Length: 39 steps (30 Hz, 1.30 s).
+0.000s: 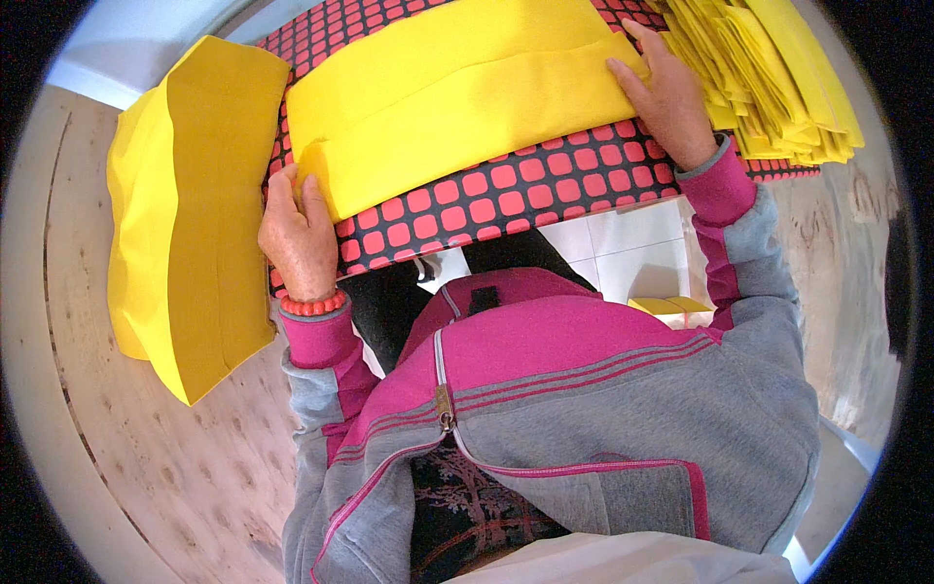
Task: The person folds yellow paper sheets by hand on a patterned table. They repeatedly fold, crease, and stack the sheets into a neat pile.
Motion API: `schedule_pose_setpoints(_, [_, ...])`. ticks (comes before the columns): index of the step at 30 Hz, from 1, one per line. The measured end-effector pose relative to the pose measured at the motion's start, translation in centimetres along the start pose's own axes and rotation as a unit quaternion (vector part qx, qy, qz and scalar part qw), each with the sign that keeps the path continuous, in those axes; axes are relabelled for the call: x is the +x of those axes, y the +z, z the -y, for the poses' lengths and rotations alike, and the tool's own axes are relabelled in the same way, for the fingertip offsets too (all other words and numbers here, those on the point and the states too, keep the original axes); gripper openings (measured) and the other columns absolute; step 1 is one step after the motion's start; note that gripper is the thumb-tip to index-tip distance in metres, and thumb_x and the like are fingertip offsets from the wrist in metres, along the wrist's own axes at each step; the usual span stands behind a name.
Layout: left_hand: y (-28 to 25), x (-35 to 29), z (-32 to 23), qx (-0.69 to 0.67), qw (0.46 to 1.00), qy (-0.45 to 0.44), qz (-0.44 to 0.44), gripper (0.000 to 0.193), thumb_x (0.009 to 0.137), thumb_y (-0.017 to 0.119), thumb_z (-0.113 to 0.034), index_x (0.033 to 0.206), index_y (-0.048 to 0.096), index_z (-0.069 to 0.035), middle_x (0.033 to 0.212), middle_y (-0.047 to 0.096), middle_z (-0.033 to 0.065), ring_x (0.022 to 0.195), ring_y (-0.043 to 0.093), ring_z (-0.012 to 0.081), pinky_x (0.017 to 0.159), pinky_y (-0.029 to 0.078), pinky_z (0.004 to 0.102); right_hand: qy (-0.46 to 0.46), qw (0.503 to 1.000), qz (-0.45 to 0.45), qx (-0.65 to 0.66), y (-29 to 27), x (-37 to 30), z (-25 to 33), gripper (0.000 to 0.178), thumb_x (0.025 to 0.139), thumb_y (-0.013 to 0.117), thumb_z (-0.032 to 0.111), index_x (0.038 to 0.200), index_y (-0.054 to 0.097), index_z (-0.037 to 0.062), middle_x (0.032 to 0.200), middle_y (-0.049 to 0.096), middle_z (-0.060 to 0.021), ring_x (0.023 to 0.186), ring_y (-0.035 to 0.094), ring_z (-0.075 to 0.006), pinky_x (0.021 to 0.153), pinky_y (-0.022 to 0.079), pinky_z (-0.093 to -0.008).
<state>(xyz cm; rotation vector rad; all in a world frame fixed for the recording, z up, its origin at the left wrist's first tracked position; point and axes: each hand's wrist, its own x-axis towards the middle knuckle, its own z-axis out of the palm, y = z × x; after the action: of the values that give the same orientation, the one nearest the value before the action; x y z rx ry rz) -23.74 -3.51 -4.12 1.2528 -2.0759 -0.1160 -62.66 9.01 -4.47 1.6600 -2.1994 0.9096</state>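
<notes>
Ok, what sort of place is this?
Likely some kind of workroom: yellow cloth laid flat on a patterned table, with a pile of similar yellow pieces at the right.

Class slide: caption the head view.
Left hand and right hand at opposite ends of yellow fabric on a patterned tabletop.

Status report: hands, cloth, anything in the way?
Left hand at left end of yellow cloth, right hand at right end. Cloth lying on patterned cover. Yellow stack right, another yellow piece left; neither covering it.

Plain bright yellow cloth [457, 102], black table cover [482, 211] with pink rounded squares, grey-and-magenta jacket [623, 399], red bracelet [312, 305].
</notes>
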Motion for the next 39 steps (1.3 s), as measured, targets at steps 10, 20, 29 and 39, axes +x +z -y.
schedule_pose_setpoints(10, [-0.3,-0.2,-0.8,0.077,0.995,-0.059,0.037,0.035,0.093,0.061,-0.01,0.128,0.062,-0.009,0.078,0.067,0.0131,0.069,0.067,0.0286,0.063,0.052,0.0397,-0.011,0.999,-0.011,-0.051,0.1,0.2,-0.2,0.046,0.093,0.066,0.028,0.133,0.055,0.0085,0.096,0.068,-0.0197,0.083,0.066,-0.0405,0.07,0.052,-0.047])
schedule_pose_setpoints(20, [-0.2,-0.2,-0.5,0.056,0.998,-0.034,0.007,0.034,0.09,0.061,-0.009,0.124,0.064,-0.009,0.092,0.07,0.0196,0.08,0.069,0.0369,0.068,0.054,0.0431,-0.04,0.998,0.03,-0.045,-0.1,0.4,-0.2,0.037,0.095,0.061,0.026,0.129,0.056,0.0129,0.096,0.07,-0.0204,0.084,0.068,-0.041,0.07,0.053,-0.0489])
schedule_pose_setpoints(29, [0.1,-0.1,-0.2,0.103,0.995,-0.015,-0.013,0.032,0.089,0.065,-0.011,0.121,0.065,-0.01,0.093,0.072,0.016,0.078,0.07,0.0339,0.068,0.055,0.0421,-0.045,0.996,0.04,-0.067,0.0,0.1,-0.2,0.036,0.096,0.059,0.022,0.131,0.057,0.0154,0.1,0.07,-0.0182,0.087,0.068,-0.0396,0.071,0.054,-0.0479])
schedule_pose_setpoints(39, [0.7,0.4,-4.0,0.177,0.97,0.167,-0.031,0.036,0.087,0.066,-0.013,0.123,0.066,-0.009,0.13,0.064,0.0129,0.122,0.058,0.0288,0.109,0.031,0.0587,-0.067,0.994,0.01,-0.085,0.4,-0.1,-0.7,0.036,0.094,0.059,0.02,0.13,0.058,0.0174,0.096,0.07,-0.0182,0.083,0.068,-0.0387,0.068,0.054,-0.047])
